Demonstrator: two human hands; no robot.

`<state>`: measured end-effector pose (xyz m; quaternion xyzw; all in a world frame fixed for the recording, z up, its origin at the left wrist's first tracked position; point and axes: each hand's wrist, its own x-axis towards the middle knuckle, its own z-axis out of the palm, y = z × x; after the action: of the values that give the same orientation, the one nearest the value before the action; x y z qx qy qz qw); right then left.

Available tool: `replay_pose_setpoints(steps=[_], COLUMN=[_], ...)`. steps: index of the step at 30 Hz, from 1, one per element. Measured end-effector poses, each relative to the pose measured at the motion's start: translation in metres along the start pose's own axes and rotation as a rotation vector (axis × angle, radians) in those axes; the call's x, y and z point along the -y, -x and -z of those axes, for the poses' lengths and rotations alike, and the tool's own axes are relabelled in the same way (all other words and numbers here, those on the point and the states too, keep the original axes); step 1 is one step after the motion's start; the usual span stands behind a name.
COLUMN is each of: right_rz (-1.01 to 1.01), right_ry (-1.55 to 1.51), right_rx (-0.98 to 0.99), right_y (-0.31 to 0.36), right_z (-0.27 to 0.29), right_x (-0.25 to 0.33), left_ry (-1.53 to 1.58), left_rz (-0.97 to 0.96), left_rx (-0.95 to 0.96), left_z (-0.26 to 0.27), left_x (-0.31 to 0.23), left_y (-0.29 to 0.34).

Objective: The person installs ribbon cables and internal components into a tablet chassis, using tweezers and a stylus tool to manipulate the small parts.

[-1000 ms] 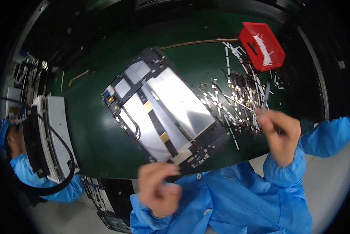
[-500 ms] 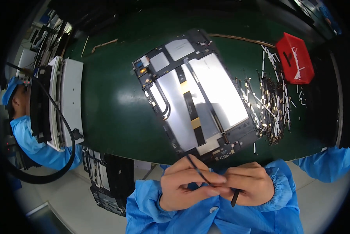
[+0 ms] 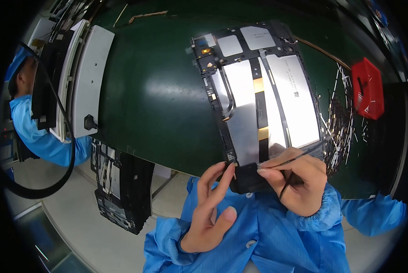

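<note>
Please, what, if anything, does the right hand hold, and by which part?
The right hand holds a slim dark strip; the gripped part is hidden.

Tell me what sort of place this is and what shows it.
Probably an electronics assembly or repair workshop: an opened flat device with exposed circuit parts lies on a green bench, a pile of thin strips lies beside it, and a co-worker's blue sleeve shows at left.

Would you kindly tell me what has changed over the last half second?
The hands have parted: the left hand has come away from the dark strip and moved forward to the near left corner of the opened tablet. The right hand has moved forward over its near edge, keeping the strip. The tablet still lies left of the strip pile and red bin.
</note>
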<state>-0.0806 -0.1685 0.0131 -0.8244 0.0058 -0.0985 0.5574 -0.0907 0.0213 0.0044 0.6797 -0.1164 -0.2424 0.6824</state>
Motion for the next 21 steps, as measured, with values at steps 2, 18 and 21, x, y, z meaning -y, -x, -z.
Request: replay_pose_setpoints(steps=[2,18,21], right_rz=[0.038,-0.073,-0.088], right_ry=[-0.002,0.315,0.329], right_rx=[-0.009,0.188,0.186], right_y=[-0.002,-0.021,-0.022], right_z=[-0.002,-0.013,-0.014], right_x=[0.000,0.011,0.013], left_ry=[0.194,0.234,0.161], left_rz=[0.043,-0.099,-0.103], left_rx=[-0.090,-0.216,-0.230], left_z=[-0.003,0.011,0.010], left_x=[0.000,0.035,0.036], left_y=[0.000,-0.047,-0.054])
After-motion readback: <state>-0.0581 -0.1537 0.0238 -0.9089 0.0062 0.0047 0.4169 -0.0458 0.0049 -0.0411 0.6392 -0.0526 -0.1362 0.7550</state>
